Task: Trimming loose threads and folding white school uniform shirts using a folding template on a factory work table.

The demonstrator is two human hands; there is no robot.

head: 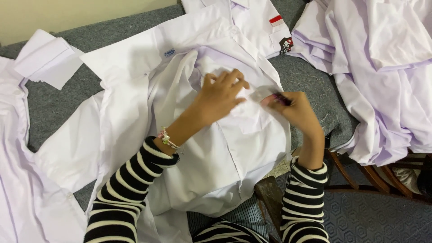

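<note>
Pinching a small dark, slim tool with a pinkish part (pixel 275 98) between thumb and fingertips, the right hand (pixel 299 114) works just above the cloth; too blurred to say what kind of tool it is. Grip narrow, closed on the tool.

Left hand (pixel 220 96) lies palm-down on the white cotton shirt (pixel 216 153), fingers spread and slightly curled, pressing a raised fold flat beside the tool tip. It grasps nothing, only holds the fabric down. A beaded bracelet (pixel 168 139) sits at that wrist, above a black-and-white striped sleeve (pixel 126 193).

Shirt lies bunched over the person's lap and the grey felt-covered table (pixel 58 108), collar end away from the body.

Around it: a second white shirt with a red-and-white chest badge (pixel 265 22) further back, a heap of pale lilac-white garments (pixel 382 76) to the right, a loose folded white piece (pixel 47 58) at left, wooden chair frame (pixel 360 173) lower right.

Risk, as I judge it: the left fingertips sit very near the tool tip, so a slip could nick them or snag the thin cloth. Bunched fabric could shift under the pressing hand.
</note>
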